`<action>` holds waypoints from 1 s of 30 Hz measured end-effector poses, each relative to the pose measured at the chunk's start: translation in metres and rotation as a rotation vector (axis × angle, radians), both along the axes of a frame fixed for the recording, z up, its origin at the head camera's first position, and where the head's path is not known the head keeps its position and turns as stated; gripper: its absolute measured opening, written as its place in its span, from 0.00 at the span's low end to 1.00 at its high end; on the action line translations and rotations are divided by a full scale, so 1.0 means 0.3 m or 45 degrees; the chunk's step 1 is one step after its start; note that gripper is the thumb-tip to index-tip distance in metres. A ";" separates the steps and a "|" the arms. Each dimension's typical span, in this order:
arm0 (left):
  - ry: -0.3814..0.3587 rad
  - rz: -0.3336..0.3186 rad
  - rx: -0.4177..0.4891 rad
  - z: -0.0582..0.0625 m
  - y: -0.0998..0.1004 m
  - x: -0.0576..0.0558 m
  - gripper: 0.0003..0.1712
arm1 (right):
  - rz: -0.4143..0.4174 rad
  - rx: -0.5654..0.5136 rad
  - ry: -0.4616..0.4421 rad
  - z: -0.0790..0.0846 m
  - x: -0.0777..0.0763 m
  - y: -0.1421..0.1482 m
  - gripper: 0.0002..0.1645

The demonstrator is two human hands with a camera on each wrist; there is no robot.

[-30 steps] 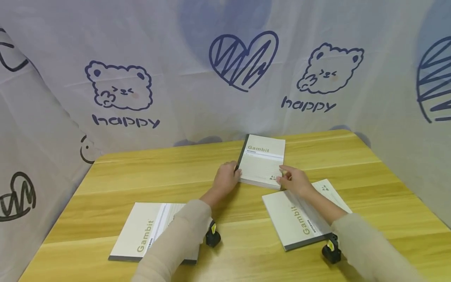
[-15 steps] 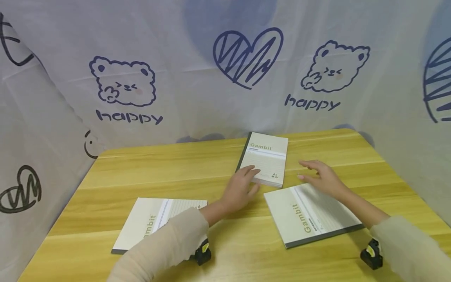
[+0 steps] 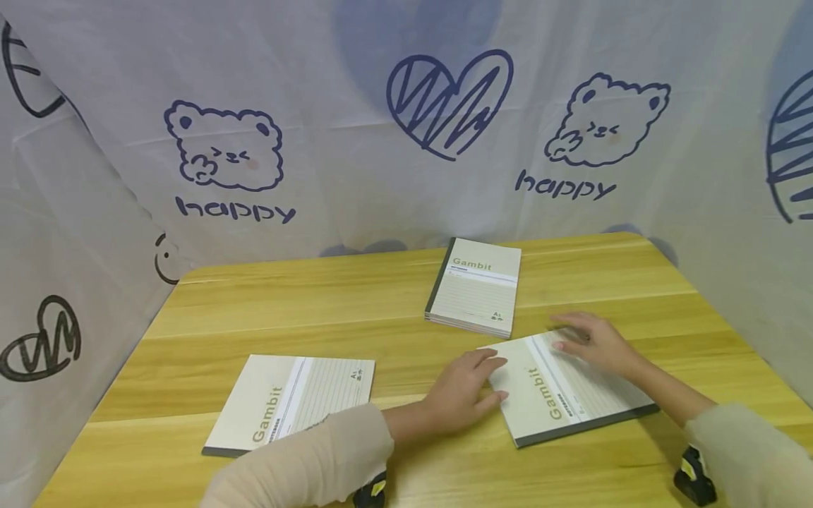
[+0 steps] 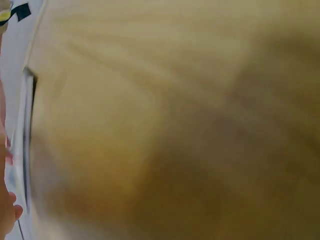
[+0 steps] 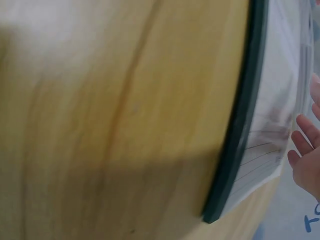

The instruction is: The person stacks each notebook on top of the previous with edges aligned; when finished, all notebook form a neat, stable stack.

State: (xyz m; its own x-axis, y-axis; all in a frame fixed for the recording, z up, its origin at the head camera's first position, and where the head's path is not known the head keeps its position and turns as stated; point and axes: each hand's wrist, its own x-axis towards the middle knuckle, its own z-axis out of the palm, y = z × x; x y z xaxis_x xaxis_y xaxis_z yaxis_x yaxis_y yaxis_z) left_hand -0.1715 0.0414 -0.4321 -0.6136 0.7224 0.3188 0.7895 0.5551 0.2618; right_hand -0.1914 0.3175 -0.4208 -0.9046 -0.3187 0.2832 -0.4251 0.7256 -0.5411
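Note:
On the right of the table lies a cream "Gambit" notebook point(image 3: 540, 391) with a dark spine facing me. My left hand point(image 3: 460, 395) is at its left edge, fingers and thumb spread apart over the corner. Above its far edge is my right hand point(image 3: 600, 346), fingers loosely bent; whether it touches the cover cannot be told. In the right wrist view the same notebook point(image 5: 272, 95) shows its dark spine, with the right hand point(image 5: 307, 160) beyond it. The left wrist view catches only fingertips and a thin notebook edge point(image 4: 28, 125).
A neat stack of notebooks point(image 3: 476, 289) sits near the back of the wooden table point(image 3: 286, 310). Another notebook point(image 3: 317, 388) lies at front left, partly behind the left sleeve point(image 3: 311, 458). A printed cloth point(image 3: 343, 176) hangs behind the table.
Both hands have left the stack at the back. The left hand came nearer and right to the right-hand notebook; the right hand moved right, over that notebook's far edge.

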 end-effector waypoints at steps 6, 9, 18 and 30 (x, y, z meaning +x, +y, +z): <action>0.000 -0.076 -0.048 -0.022 0.017 0.046 0.26 | -0.009 0.040 -0.025 -0.028 -0.002 0.019 0.25; 0.008 -0.103 -0.082 -0.030 0.025 0.061 0.26 | -0.029 0.047 -0.059 -0.033 -0.008 0.027 0.25; 0.080 -0.086 -0.093 -0.049 0.032 0.081 0.28 | -0.036 0.145 -0.090 -0.044 -0.048 0.032 0.23; 0.009 -0.132 -0.124 -0.059 0.041 0.072 0.31 | -0.005 0.250 -0.103 -0.035 -0.098 0.043 0.20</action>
State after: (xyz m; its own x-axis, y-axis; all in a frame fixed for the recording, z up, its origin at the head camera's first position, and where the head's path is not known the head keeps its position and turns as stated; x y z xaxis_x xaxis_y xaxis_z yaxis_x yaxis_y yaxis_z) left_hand -0.1500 0.0536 -0.4497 -0.5320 0.8097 0.2478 0.8456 0.4929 0.2051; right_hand -0.2208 0.3304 -0.4313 -0.9231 -0.3572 0.1424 -0.3831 0.8222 -0.4210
